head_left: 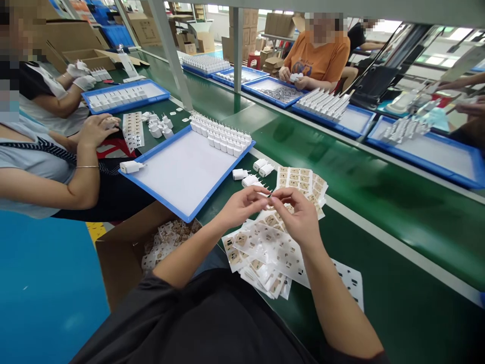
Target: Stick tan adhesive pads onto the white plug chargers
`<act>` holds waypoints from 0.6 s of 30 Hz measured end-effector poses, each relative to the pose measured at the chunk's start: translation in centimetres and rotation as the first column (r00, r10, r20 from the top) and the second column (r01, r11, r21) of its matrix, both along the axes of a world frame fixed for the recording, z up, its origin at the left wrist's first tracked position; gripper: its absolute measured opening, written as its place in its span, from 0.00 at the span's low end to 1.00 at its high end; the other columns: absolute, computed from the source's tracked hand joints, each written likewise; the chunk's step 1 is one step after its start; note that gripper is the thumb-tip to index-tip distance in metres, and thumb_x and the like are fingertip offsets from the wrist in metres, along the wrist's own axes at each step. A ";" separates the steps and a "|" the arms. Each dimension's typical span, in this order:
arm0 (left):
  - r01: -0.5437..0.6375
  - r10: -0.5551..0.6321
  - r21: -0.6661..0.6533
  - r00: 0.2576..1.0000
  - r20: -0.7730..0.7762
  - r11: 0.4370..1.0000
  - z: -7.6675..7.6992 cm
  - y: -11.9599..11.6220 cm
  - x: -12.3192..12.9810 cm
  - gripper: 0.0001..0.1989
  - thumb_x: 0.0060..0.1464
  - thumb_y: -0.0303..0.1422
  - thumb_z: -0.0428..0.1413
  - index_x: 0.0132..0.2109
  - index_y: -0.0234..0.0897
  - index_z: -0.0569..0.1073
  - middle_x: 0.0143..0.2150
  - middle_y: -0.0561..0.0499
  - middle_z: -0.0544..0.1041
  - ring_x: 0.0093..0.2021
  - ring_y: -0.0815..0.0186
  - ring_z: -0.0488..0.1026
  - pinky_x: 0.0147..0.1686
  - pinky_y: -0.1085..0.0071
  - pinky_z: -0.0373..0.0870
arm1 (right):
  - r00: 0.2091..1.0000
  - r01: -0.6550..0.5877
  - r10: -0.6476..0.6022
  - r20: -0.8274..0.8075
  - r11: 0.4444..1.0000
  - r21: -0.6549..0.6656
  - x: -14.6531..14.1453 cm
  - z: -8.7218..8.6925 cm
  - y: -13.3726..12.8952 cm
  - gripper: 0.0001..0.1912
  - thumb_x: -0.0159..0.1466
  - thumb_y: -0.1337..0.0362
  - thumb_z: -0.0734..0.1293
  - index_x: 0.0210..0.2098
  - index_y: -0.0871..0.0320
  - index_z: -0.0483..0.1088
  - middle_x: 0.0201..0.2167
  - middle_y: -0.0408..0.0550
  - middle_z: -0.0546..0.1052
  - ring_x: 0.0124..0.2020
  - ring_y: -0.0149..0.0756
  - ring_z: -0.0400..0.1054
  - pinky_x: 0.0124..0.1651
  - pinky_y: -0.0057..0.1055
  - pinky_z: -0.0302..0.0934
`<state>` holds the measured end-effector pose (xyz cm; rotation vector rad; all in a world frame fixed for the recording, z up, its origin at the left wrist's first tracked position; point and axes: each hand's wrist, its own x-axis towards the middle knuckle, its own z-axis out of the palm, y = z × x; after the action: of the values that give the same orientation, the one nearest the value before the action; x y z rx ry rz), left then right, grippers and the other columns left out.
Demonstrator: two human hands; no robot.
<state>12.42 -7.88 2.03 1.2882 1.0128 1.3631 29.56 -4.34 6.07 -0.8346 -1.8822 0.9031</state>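
While left hand (242, 206) and right hand (299, 215) pinch something tiny (270, 194), sheets (273, 243) gleam.

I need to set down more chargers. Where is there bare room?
The blue-rimmed tray is bare between its charger rows and the lone charger. Green tabletop lies bare between the sticker sheets and pale strip. It is crowded around the left hand and right hand: sheets, loose chargers.

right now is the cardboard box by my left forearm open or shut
Open: the top of the cardboard box is uncovered, and the white-and-tan sheet scraps inside show.
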 end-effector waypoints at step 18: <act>-0.688 0.035 -0.587 0.661 -0.749 0.427 -14.2 -16.9 -19.6 0.15 0.64 0.40 0.55 0.48 0.31 0.75 0.42 0.45 0.81 0.44 0.56 0.79 0.45 0.64 0.75 | 0.517 -0.318 0.200 0.832 0.948 -0.030 -1.6 -5.6 0.5 0.08 0.63 0.63 0.71 0.41 0.57 0.76 0.40 0.54 0.77 0.44 0.50 0.72 0.43 0.41 0.64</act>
<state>-7.21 -24.75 -12.13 0.6929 2.2683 0.4300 27.98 -3.82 0.46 -1.0150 -2.9457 0.5529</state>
